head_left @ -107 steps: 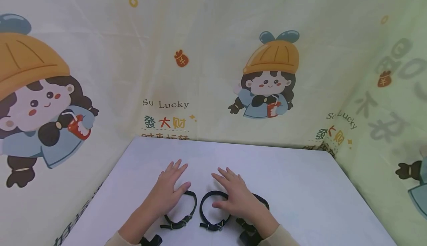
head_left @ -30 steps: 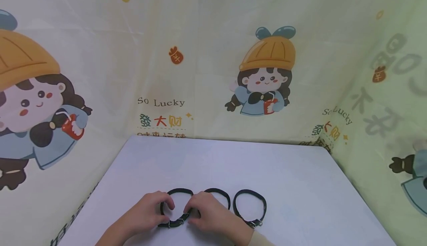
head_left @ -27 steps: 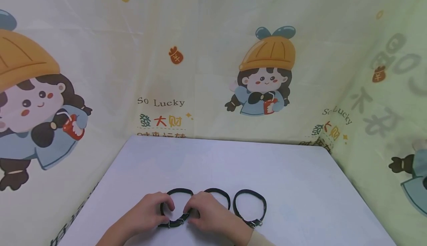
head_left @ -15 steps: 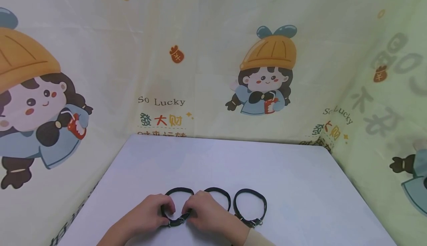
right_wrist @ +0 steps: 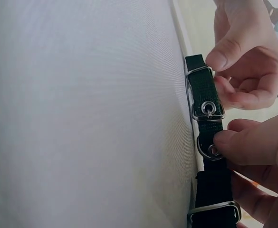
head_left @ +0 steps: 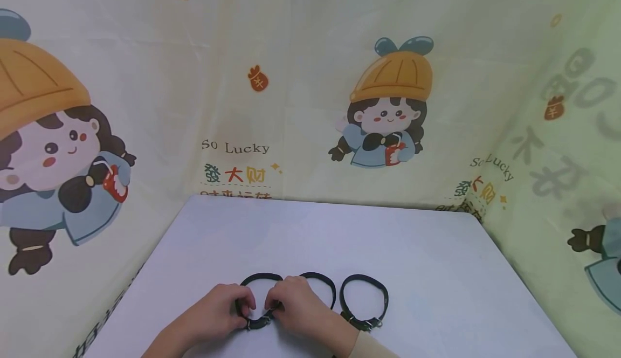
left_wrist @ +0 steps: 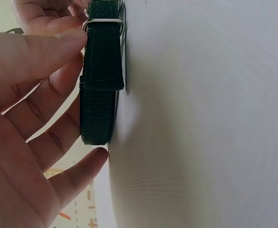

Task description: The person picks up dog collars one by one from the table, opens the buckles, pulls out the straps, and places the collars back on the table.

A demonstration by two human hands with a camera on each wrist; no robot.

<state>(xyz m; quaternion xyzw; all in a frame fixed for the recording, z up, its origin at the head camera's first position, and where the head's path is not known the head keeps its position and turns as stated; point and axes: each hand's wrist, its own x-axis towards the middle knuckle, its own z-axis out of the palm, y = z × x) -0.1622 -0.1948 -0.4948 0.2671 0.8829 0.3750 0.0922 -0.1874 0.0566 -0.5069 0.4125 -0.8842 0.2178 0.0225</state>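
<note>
A dark buckle collar of woven strap lies in a ring at the left of a row of three. My left hand holds its left side; in the left wrist view the thumb presses the strap by a metal keeper loop, with fingers behind. My right hand pinches the same collar at its right side. In the right wrist view the right thumb lies on the strap beside a D-ring, below the buckle. The right hand partly hides the middle collar.
The third collar lies as a ring to the right of my right hand, its buckle toward me. All rest on a white table. A printed cloth with cartoon figures hangs behind and along both sides.
Both hands were spread over the collars 3.6 seconds ago; now they grip the left collar. Over the last second they have shifted only slightly.
</note>
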